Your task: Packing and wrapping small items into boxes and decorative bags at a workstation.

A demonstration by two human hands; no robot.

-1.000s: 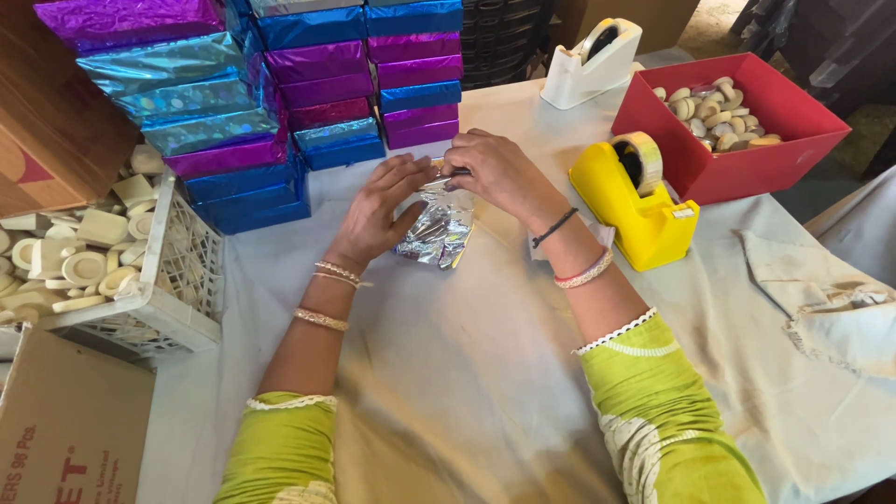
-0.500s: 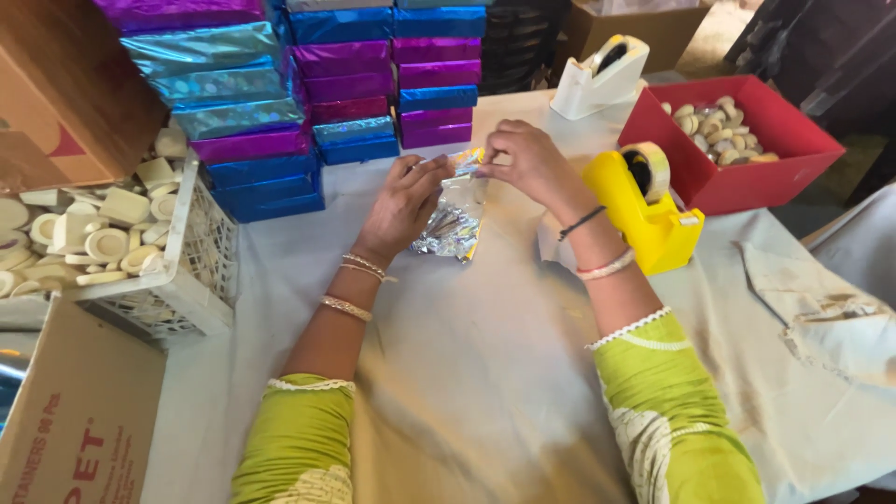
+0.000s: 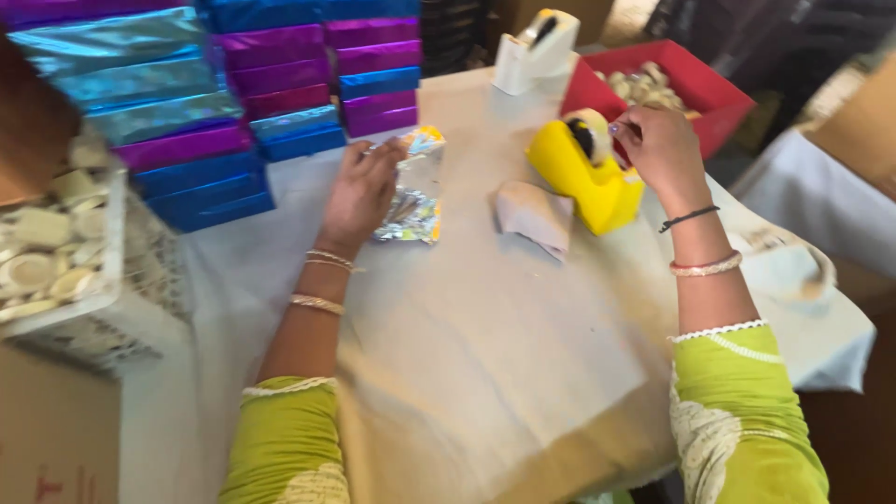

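My left hand [image 3: 362, 191] holds a shiny silver foil packet [image 3: 412, 191] with a yellow corner, lifted a little off the cloth-covered table [image 3: 467, 355]. My right hand [image 3: 653, 149] is over at the yellow tape dispenser [image 3: 583, 173], with its fingertips pinched at the roll's top edge. Whether tape is between the fingers is too blurred to tell. A small folded white piece [image 3: 534, 217] lies on the cloth between the two hands.
Stacked shiny blue and purple boxes [image 3: 215, 103] fill the back left. A white crate of pale round pieces [image 3: 56, 261] stands at the left. A red tray of similar pieces [image 3: 691, 84] and a white tape dispenser [image 3: 537, 51] stand behind the yellow one.
My right hand has left the foil packet and moved right to the yellow tape dispenser. My left hand keeps hold of the packet. The view has shifted and closed in.
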